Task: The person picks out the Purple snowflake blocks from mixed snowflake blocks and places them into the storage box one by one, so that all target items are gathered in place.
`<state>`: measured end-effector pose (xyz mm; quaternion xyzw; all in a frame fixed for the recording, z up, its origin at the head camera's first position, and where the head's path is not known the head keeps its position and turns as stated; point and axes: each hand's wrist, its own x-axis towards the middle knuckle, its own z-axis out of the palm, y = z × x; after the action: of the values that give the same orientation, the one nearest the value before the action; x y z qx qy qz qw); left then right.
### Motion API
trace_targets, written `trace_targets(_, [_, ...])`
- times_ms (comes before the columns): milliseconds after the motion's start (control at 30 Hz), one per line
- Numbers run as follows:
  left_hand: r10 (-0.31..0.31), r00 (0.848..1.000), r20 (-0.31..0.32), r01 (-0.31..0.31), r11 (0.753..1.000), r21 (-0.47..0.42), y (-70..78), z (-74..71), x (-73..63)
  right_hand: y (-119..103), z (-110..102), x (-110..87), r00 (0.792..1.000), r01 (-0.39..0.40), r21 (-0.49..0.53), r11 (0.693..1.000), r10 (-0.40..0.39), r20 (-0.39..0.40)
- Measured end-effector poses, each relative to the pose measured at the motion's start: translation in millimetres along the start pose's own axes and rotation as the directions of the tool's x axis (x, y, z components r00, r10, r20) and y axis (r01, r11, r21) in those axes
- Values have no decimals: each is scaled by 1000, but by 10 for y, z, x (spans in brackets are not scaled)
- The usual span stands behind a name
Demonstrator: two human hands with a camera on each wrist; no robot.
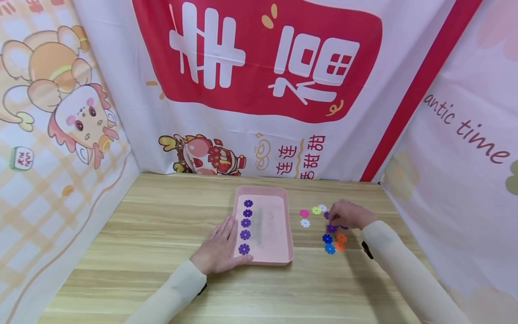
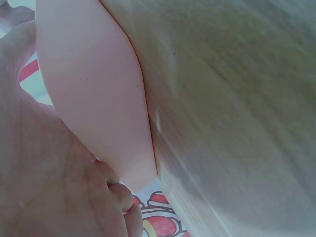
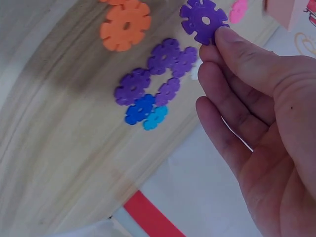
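Note:
My left hand [image 1: 217,250] rests at the near left corner of a shallow pink tray [image 1: 289,252], its fingers straight along the left side and its thumb on the near edge. Inside the tray, several purple notched discs [image 1: 245,235] form a column along the left wall. To the right of the tray, my right hand [image 3: 269,103] pinches a purple notched plastic disc [image 3: 206,20] between thumb and forefinger, just above the table. Around that hand lie more purple discs [image 3: 132,86], a dark blue disc [image 1: 327,239], a light blue disc [image 1: 330,249] and orange discs [image 1: 341,237].
Between tray and right hand lie a pink disc [image 1: 304,213], a white disc [image 1: 305,223] and a yellow-green disc [image 1: 317,210]. Another white disc [image 1: 323,208] sits behind them. Printed cloths [image 1: 259,103] hang behind and beside the wooden table [image 1: 162,216].

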<state>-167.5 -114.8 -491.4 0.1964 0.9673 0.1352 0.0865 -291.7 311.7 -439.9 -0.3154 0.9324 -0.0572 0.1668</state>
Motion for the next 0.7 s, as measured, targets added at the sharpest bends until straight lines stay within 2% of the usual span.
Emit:
trace_targets(167, [3, 1000, 6, -3, 1000, 0, -2, -6, -3, -95, -97, 36, 998, 58, 26, 998, -57, -11])
trace_targets(400, [7, 1000, -14, -7, 1000, 11, -12, -27, -1, -336, -288, 115, 998, 59, 60, 996, -59, -11])
trace_targets(700, [2, 1000, -4, -2, 1000, 8, 7, -2, 17, -684, -475, 276, 995, 101, 42, 994, -100, -21])
